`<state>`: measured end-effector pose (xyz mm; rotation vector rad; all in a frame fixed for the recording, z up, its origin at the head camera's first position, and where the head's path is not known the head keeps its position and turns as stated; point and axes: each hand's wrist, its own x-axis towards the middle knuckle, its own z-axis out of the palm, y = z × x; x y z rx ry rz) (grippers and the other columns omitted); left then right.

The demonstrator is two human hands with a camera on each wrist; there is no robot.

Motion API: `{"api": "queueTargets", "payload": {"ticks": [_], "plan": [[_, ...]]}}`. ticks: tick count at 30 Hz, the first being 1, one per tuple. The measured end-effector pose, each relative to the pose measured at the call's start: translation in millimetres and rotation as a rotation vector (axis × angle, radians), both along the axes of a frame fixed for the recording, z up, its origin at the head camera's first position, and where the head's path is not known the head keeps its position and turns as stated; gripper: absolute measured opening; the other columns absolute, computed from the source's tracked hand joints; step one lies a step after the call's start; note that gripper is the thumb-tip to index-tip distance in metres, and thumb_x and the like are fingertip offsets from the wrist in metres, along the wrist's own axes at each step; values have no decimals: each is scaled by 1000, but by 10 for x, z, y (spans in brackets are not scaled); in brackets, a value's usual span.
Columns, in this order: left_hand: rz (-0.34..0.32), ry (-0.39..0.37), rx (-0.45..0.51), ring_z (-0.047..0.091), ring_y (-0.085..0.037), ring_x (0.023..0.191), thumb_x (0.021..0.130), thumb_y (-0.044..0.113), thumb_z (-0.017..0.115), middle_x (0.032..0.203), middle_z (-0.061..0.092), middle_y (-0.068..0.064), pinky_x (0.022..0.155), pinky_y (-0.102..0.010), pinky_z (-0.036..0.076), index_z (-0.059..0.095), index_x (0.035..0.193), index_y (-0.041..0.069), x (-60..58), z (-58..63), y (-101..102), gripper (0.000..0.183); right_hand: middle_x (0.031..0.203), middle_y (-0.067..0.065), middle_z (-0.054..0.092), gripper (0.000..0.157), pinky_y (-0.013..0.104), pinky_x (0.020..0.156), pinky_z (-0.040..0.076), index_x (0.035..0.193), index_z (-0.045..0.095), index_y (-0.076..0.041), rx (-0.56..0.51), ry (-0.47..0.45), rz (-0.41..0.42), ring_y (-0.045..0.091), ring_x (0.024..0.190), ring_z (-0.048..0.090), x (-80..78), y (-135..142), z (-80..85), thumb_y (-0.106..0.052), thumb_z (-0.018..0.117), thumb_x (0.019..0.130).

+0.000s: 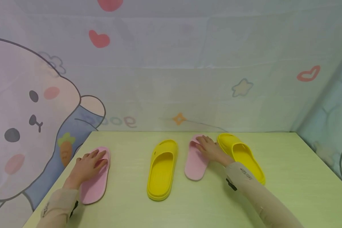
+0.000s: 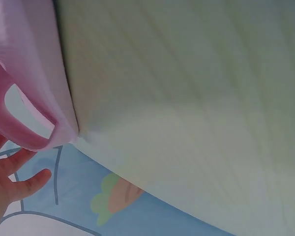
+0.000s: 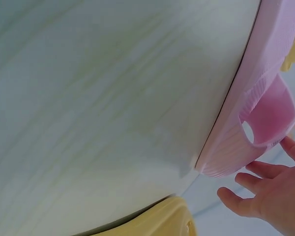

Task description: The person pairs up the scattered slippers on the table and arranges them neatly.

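A pink slipper [image 1: 93,190] lies at the left of the table, toe away from me. My left hand [image 1: 85,167] is over its strap, fingers spread and loosely bent; in the left wrist view the fingertips are right at the strap's edge. Further right, a second pink slipper [image 1: 195,169] lies between two yellow slippers. Over its toe end reaches my right hand [image 1: 212,150], which hides part of the strap. The right wrist view shows that hand [image 3: 278,191] with fingers extended, fingertips at the strap's edge. Neither hand is curled round a slipper.
One yellow slipper [image 1: 160,177] stands near the table's middle, toe away. Another yellow slipper [image 1: 249,160] lies angled beside my right forearm, which partly overlaps it. Behind the pale table [image 1: 302,190] hangs a printed cloth [image 1: 174,79] with a cartoon animal at left.
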<state>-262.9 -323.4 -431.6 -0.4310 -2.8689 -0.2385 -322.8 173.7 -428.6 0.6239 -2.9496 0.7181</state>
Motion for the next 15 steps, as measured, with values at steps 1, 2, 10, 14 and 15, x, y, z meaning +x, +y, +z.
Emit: {"api": "queueTargets", "payload": {"ticks": [1,2,10,14,15], "plan": [[5,-8,2,53,-59,119,100,30,59,140,52,-35,87,-76,40,56,139,0,-5,-5,-12,49,151,26,44,43,75,107,30,144,47,-1,-3,-3,-1,50,142,36,-4,-6,0,-27,41,110],[9,-14,4,52,-59,119,101,31,59,140,52,-36,87,-77,39,55,140,-1,-10,-8,-22,50,150,26,45,43,74,107,31,143,47,0,-1,-4,-1,49,141,38,-6,-9,0,-28,41,110],[22,-43,11,52,-60,119,102,33,56,142,50,-37,86,-77,39,53,141,-2,-39,-7,-47,53,147,28,44,44,73,107,31,141,45,1,12,-33,-6,49,140,37,-9,-17,-3,-29,41,110],[16,-46,16,51,-61,118,102,31,56,141,49,-37,87,-79,38,53,141,-3,-52,-2,-38,52,147,28,43,46,74,109,27,141,43,0,-6,-59,-15,48,141,36,-11,-8,-10,-34,41,110],[14,-46,17,51,-61,118,102,31,56,141,49,-38,88,-79,38,53,141,-3,-54,-1,-33,52,147,27,44,46,74,109,27,141,42,-1,-11,-66,-18,48,141,37,-10,-3,-14,-36,41,110]]}}
